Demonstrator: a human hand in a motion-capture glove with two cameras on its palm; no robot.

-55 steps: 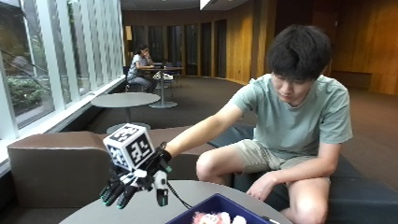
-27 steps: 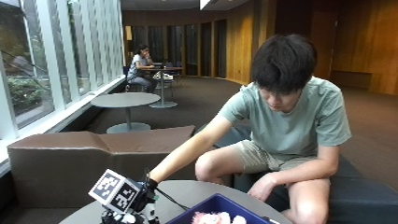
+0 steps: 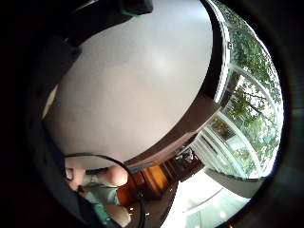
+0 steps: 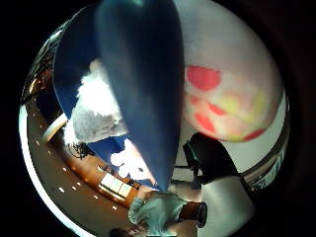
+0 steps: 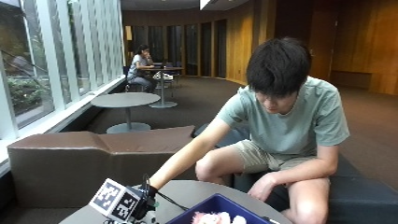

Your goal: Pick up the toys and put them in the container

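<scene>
In the outside view my gloved right hand (image 5: 149, 198) is down at the round grey table (image 5: 187, 190), just left of the dark blue container (image 5: 214, 204). Most of the hand is hidden at the picture's lower edge. A pink and white plush toy (image 5: 211, 218) lies inside the container. The thumb side palm view shows the container's blue wall (image 4: 140, 84) close by and a white fluffy toy (image 4: 98, 111) inside it. On the table side of that wall, a pale pink toy with red and yellow spots (image 4: 229, 94) sits close to my palm. The little finger side view shows bare tabletop (image 3: 133, 85).
The person sits on a dark bench (image 5: 354, 196) behind the table, bare left hand (image 5: 261, 186) resting by the knee. A brown padded seat (image 5: 81, 158) stands beyond the table's left edge. Windows (image 5: 24, 70) line the left wall.
My hand has dropped from above the table down to its surface beside the container. The person has leaned further forward.
</scene>
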